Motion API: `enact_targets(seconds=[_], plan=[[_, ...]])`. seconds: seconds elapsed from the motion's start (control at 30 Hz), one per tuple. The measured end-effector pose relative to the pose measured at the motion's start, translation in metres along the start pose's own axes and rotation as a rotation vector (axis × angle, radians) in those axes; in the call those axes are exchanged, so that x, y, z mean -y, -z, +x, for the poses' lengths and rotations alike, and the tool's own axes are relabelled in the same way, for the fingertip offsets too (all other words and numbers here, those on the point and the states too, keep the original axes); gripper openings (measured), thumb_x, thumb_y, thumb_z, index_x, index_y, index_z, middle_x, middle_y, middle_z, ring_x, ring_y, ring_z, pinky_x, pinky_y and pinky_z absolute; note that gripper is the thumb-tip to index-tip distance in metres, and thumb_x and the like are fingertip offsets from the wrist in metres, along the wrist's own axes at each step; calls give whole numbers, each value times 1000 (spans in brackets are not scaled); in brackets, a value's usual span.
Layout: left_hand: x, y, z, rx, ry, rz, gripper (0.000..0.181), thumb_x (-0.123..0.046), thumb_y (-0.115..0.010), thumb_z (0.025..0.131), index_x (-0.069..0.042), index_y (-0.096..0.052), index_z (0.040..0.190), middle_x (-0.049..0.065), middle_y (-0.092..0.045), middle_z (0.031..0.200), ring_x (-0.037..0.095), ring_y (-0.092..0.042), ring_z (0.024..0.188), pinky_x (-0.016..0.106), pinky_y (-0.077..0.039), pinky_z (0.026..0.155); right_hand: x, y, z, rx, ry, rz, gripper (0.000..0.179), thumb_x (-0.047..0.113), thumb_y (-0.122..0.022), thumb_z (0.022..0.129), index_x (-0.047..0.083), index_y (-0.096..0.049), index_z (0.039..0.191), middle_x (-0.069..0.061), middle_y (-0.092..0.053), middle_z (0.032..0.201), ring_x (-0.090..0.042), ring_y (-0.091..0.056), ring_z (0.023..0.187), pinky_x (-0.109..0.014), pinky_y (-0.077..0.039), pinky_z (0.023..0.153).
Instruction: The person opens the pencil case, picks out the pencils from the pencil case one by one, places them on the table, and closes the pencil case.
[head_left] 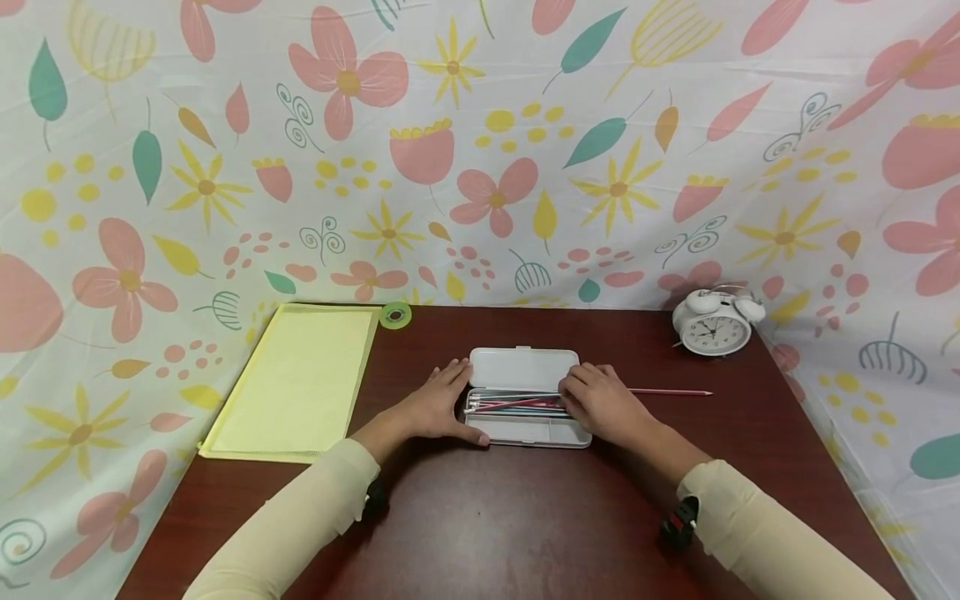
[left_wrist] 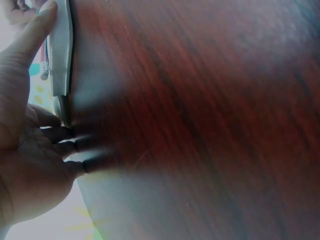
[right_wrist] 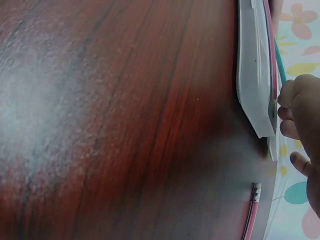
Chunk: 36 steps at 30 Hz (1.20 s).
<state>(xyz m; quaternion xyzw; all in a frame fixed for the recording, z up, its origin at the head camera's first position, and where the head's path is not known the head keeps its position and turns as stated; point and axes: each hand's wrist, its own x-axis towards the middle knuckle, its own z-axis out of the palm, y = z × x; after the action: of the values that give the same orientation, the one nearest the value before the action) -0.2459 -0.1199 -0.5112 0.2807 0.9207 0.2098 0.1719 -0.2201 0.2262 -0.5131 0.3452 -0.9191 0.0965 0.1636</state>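
A white pencil case (head_left: 525, 367) lies with its lid folded back on the dark wood table. Several pencils (head_left: 517, 405) lie inside, some in red and dark tones. My left hand (head_left: 438, 406) spreads round its left end, thumb along the front rim and straight fingers by the lid. At the right end, my right hand (head_left: 600, 404) has curled fingers over the pencils. In the right wrist view those fingers pinch a green pencil (right_wrist: 279, 60) above the case. One red pencil (head_left: 671, 392) rests on the table beyond my right hand.
A yellow mesh folder (head_left: 292, 383) lies at the left, with a green tape roll (head_left: 395, 315) by its far corner. The white alarm clock (head_left: 716, 323) stands at the back right. A flower-patterned cloth (head_left: 480, 125) hangs behind the table.
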Motion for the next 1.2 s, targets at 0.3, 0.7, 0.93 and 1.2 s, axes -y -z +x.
enact_targets(seconds=[0.3, 0.7, 0.93, 1.2], plan=[[0, 0, 0, 0, 3, -5, 141, -69, -90, 82, -2, -10, 177, 21, -11, 186, 38, -8, 175, 60, -10, 141, 14, -3, 17, 44, 35, -34, 15, 16, -85, 97, 15, -79, 111, -2, -73, 103, -24, -70, 102, -56, -58, 95], [2, -1, 1, -3, 5, -10, 139, -71, -88, 83, -3, -12, 177, 20, -11, 186, 37, -9, 175, 59, -11, 141, 55, -15, 61, 107, 79, -127, 5, 21, -77, 106, 18, -78, 103, 2, -69, 97, -20, -67, 94, -56, -58, 95], [2, 0, 3, -6, 5, -2, 139, -71, -88, 83, -3, -12, 177, 20, -11, 186, 37, -8, 175, 59, -11, 141, 57, -13, 67, 114, 74, -160, 4, 24, -79, 105, 20, -78, 104, 4, -70, 99, -18, -68, 97, -56, -58, 98], [0, -1, 0, -7, 4, -17, 140, -70, -89, 83, -2, -12, 177, 21, -13, 186, 38, -9, 175, 60, -12, 141, 47, -2, 59, 80, 22, -93, 4, 22, -80, 104, 20, -77, 106, 3, -69, 101, -21, -68, 102, -62, -56, 101]])
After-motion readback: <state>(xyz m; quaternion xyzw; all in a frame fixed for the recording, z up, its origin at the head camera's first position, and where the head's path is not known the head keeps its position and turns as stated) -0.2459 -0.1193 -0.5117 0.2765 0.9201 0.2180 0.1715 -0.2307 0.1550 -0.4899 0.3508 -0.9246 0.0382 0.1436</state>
